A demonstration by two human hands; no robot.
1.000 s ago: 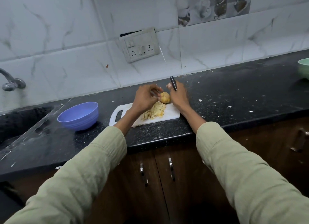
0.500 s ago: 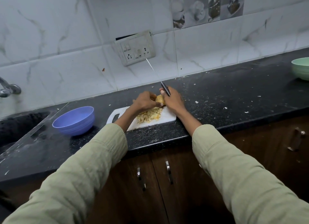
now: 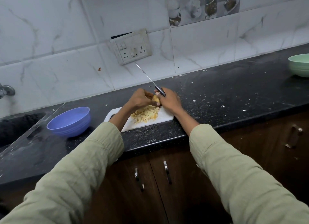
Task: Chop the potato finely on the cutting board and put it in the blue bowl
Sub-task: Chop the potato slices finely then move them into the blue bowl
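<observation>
The white cutting board lies at the front edge of the black worktop, its handle end pointing toward the sink at the left, with bare worktop behind it up to the tiled wall and a long open stretch running right toward the far right edge. One pile of finely diced potato sits on the board's middle, and one unchopped potato piece is held above the board's back edge. The left hand is curled around that piece, grasping it from the left. The right hand grips the dark handle of one knife, whose thin blade slants up and back toward the wall socket. One blue bowl stands near the board's left end, apart from it, beside the sink's rim. One green bowl stands at the far right edge, well apart from everything. Two sleeves reach in from the front, over two cabinet doors below the worktop's front edge
</observation>
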